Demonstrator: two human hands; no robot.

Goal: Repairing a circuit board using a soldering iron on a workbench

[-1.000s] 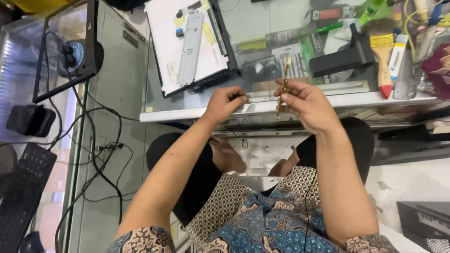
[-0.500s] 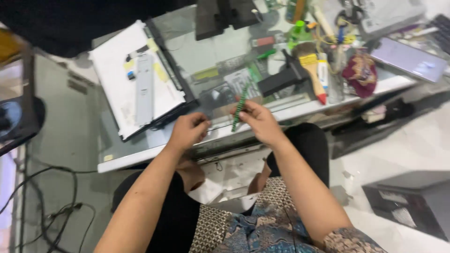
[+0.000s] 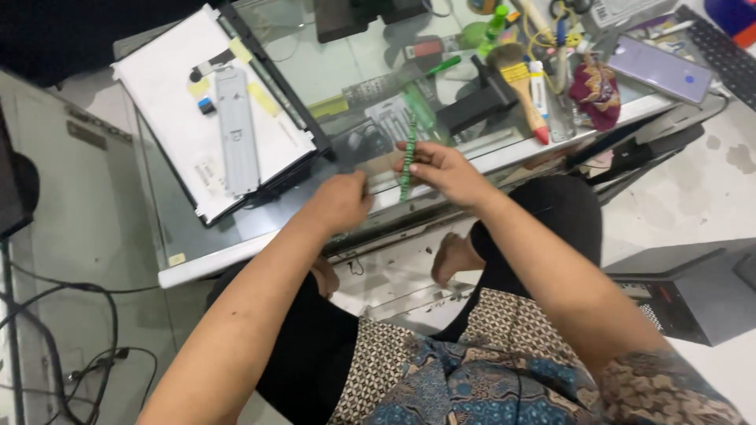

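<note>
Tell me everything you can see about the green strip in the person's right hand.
The green strip is narrow, long and flat, like a small circuit board seen edge-on. It stands nearly upright over the edge of the glass table. The fingers of the right hand pinch its middle and lower part; its top sticks out free. The left hand is close but apart from it. Fine details are blurred.

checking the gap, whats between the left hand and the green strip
Nothing: in the head view only bare glass table shows between left hand and green strip.
</note>
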